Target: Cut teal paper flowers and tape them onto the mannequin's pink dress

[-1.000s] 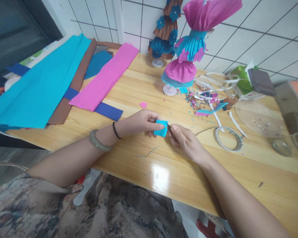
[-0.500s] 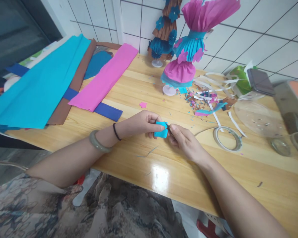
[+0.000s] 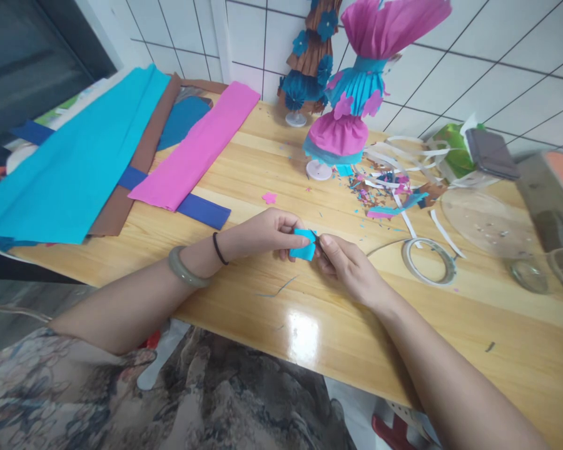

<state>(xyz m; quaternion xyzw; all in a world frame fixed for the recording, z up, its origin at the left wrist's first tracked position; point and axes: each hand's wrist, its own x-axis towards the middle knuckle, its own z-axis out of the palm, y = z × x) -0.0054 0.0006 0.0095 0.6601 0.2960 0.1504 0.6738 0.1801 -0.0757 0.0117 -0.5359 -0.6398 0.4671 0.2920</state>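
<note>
My left hand (image 3: 283,230) pinches a small square of turquoise crepe paper (image 3: 304,251) between thumb and fingers, just above the table. My right hand (image 3: 339,255) is closed around small dark scissors (image 3: 316,238), mostly hidden by the fingers. Their blades meet the right edge of the turquoise paper. Beyond my left hand, a pink paper flower (image 3: 269,198) lies flat on the wood. A thin dark strip (image 3: 281,287) rests on the table nearer to me.
Turquoise (image 3: 84,156) and pink crepe sheets (image 3: 201,144) lie at the left. Two decorated paper figures, one pink and turquoise (image 3: 340,134), one brown and blue (image 3: 309,62), stand at the back. Paper scraps (image 3: 385,187), a tape roll (image 3: 429,261) and a phone (image 3: 491,153) are on the right.
The dark scissor blades have shifted slightly at the turquoise paper's edge. Both hands stay in nearly the same place.
</note>
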